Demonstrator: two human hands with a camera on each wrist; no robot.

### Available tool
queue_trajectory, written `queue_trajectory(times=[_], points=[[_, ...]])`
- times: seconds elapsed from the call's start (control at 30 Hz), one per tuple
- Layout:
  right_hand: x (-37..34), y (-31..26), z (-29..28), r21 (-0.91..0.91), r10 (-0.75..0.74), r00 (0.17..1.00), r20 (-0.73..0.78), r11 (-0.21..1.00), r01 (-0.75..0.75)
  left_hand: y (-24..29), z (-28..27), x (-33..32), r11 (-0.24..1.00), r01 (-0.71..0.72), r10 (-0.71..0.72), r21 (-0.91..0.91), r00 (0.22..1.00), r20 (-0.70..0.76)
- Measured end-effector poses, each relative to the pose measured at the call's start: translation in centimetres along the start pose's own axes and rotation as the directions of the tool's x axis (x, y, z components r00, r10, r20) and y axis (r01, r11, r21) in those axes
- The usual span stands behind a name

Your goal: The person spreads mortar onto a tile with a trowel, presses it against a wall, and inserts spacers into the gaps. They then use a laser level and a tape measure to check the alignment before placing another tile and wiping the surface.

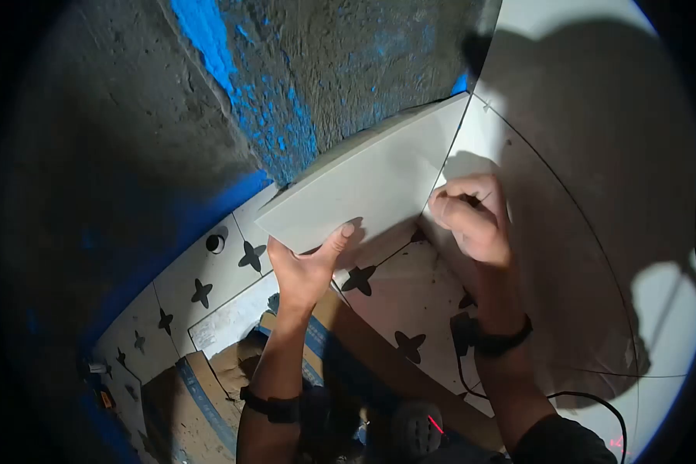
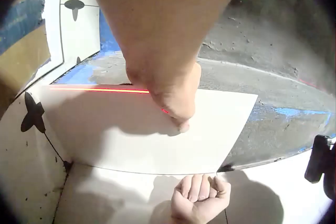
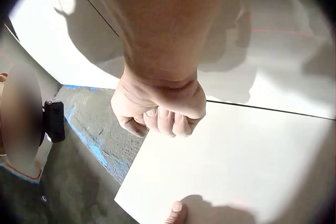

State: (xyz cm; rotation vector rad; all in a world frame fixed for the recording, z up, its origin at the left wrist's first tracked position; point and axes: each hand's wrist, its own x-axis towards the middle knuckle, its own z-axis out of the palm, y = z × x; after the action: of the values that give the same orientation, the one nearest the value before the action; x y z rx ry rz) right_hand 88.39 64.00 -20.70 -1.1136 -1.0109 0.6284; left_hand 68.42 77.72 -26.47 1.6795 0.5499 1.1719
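Observation:
A plain white tile (image 1: 371, 178) stands against the rough wall, its end at a narrow joint with the white tiled surface (image 1: 595, 216). My left hand (image 1: 305, 271) holds the tile's near edge, thumb on the white face and the other fingers hidden behind it. In the left wrist view a red laser line runs along that edge beside the tile-holding hand (image 2: 176, 95). My right hand (image 1: 475, 216) is curled into a fist close to the joint, with nothing in it. The right wrist view shows this fist (image 3: 157, 106) over the joint, its fingers folded in.
Grey mortar with blue patches (image 1: 286, 116) covers the wall behind the tile. Patterned tiles with dark four-petal motifs (image 1: 359, 280) lie below. Torn cardboard (image 1: 209, 394) is near my left forearm, a small round black-and-white object (image 1: 215, 243) by the wall, and a black cable (image 1: 595, 398) at lower right.

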Motion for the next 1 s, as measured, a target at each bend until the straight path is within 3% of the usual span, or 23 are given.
queue_trajectory(times=[0.1, 0.17, 0.3, 0.37, 0.43, 0.53, 0.57, 0.6, 0.67, 0.73, 0.77, 0.8, 0.87, 1.0], points=[[0.9, 0.9, 0.1, -0.035, 0.044, 0.999, -0.026, 0.998, -0.045, -0.2, -0.1, 0.1, 0.998, -0.005, 0.006, 0.061, 1.0, -0.013], [1.0, 1.5, 0.1, -0.036, 0.027, 1.0, 0.015, 0.999, -0.027, -0.2, -0.2, 0.3, 0.991, -0.101, 0.104, 0.087, 0.994, -0.029], [0.1, 1.6, 0.3, -0.061, 0.016, 0.999, 0.051, 0.998, -0.013, -0.5, -0.3, 0.5, 0.998, -0.066, 0.066, 0.009, 0.998, -0.004], [0.3, 1.2, 0.4, -0.06, -0.014, 0.997, 0.078, 0.998, 0.019, -4.0, -1.2, -0.4, 0.986, -0.067, 0.069, 0.152, 0.998, -0.004], [0.4, 1.6, 0.6, -0.043, -0.034, 0.994, 0.107, 0.998, 0.038, -4.3, -0.9, -0.7, 0.993, 0.0, 0.008, 0.12, 0.998, -0.067], [0.5, 1.0, 1.7, -0.03, -0.064, 0.982, 0.175, 0.997, 0.07, -4.3, -1.3, -0.4, 0.973, -0.072, 0.082, 0.219, 0.996, -0.039], [0.3, 0.3, 2.2, -0.083, -0.084, 0.978, 0.192, 0.991, 0.102, -4.5, -1.4, -0.4, 0.969, -0.083, 0.093, 0.231, 0.995, -0.034], [0.0, 0.1, 2.4, -0.265, -0.184, 0.964, 0.191, 0.936, 0.231, -4.0, -1.4, -0.3, 0.964, -0.079, 0.089, 0.255, 0.996, -0.025], [-1.1, -2.0, 3.1, -0.182, -0.153, 0.94, 0.306, 0.959, 0.216, -3.5, -1.4, -0.2, 0.955, -0.066, 0.074, 0.289, 0.997, -0.015], [-1.2, -2.7, 4.7, 0.077, -0.231, 0.902, 0.364, 0.973, 0.218, -3.2, -1.6, 0.0, 0.945, -0.071, 0.077, 0.318, 0.997, -0.006], [-0.3, -2.1, 5.7, -0.022, -0.175, 0.913, 0.368, 0.98, 0.197, -3.1, -1.7, 0.3, 0.939, -0.084, 0.091, 0.332, 0.996, -0.004], [2.6, -0.3, 7.0, -0.244, -0.117, 0.929, 0.352, 0.946, 0.212, -3.8, -1.6, 0.3, 0.943, -0.123, 0.134, 0.309, 0.991, -0.014], [3.1, 0.9, 7.5, -0.263, -0.119, 0.969, 0.216, 0.949, 0.175, -2.8, -1.5, 0.3, 0.939, -0.176, 0.198, 0.297, 0.979, -0.047], [2.4, 0.6, 7.8, -0.203, -0.02, 0.981, 0.195, 0.977, 0.06, -1.6, -1.5, 0.6, 0.934, -0.206, 0.231, 0.293, 0.972, -0.052]])
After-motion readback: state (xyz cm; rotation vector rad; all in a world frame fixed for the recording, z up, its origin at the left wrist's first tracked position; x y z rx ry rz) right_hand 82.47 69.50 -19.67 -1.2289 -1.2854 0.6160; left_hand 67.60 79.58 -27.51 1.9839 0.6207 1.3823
